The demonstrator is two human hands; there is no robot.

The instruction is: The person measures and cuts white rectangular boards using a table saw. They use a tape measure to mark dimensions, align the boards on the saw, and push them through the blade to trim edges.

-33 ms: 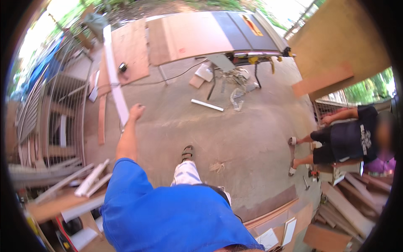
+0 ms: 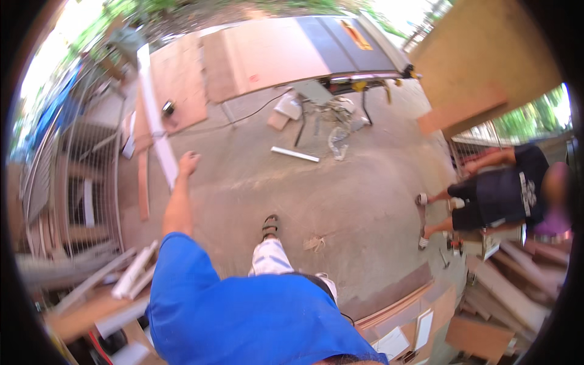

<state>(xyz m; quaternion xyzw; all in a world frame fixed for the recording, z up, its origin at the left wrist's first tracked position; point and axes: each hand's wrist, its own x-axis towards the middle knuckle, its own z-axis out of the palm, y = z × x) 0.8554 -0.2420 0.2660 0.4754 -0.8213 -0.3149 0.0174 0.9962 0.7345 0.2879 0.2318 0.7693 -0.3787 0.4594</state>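
Long white board (image 2: pixel 155 115) lies left of the table saw (image 2: pixel 325 52), off its top, no cutting under way; left hand (image 2: pixel 188 164), fingers curled, beside the board's near end, grip impossible to tell; right hand unseen.

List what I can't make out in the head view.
Head view:
- Right hand: out of sight; blue shirt may cover it.
- Left hand: too small and blurred to tell its grip.
- Long pale board: near end partly behind left forearm.
- Small dark object on plywood: too small to identify.
- Wood pile at right: cut off by dark rim.
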